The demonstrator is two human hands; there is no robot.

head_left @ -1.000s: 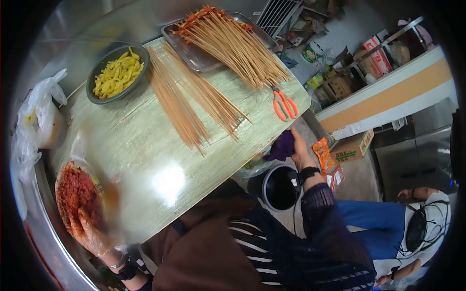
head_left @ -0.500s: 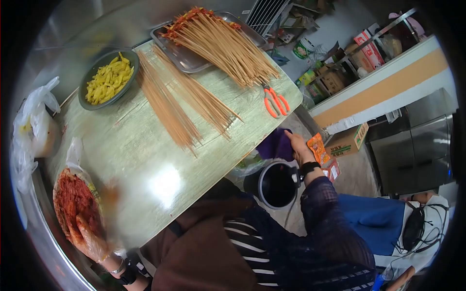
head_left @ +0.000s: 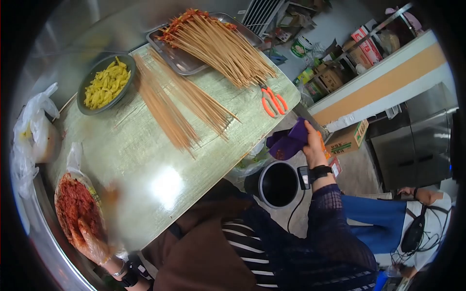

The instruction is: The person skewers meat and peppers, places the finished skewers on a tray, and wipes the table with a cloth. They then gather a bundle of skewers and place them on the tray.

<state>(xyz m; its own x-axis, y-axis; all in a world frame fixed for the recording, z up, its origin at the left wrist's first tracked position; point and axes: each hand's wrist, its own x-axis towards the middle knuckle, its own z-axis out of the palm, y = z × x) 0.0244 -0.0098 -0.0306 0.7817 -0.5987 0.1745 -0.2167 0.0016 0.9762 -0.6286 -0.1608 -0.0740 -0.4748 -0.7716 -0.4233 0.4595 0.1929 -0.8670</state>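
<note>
My left hand (head_left: 92,245), in a clear plastic glove, rests with its fingers apart on red chili paste (head_left: 77,201) in an open bag at the lower left. Its fingertips are partly sunk in the paste. Past the table's right edge, my right hand (head_left: 314,145) grips a folded purple cloth (head_left: 290,141) with small reddish bits on it. Below the cloth stands a dark bin (head_left: 279,185). Two bundles of thin wooden sticks (head_left: 167,109) lie on the table (head_left: 213,155). Red-orange pliers (head_left: 274,103) lie near its right corner.
A bowl of yellow-green peppers (head_left: 107,87) and a metal tray (head_left: 184,68) of filled skewers are at the back. A tied plastic bag (head_left: 34,131) stands at the left. Another person (head_left: 422,218) is at the lower right; a carton (head_left: 347,140) sits on the floor.
My right hand has moved slightly right and up with the purple cloth, which now shows more of its surface. My left hand stays on the chili paste.
</note>
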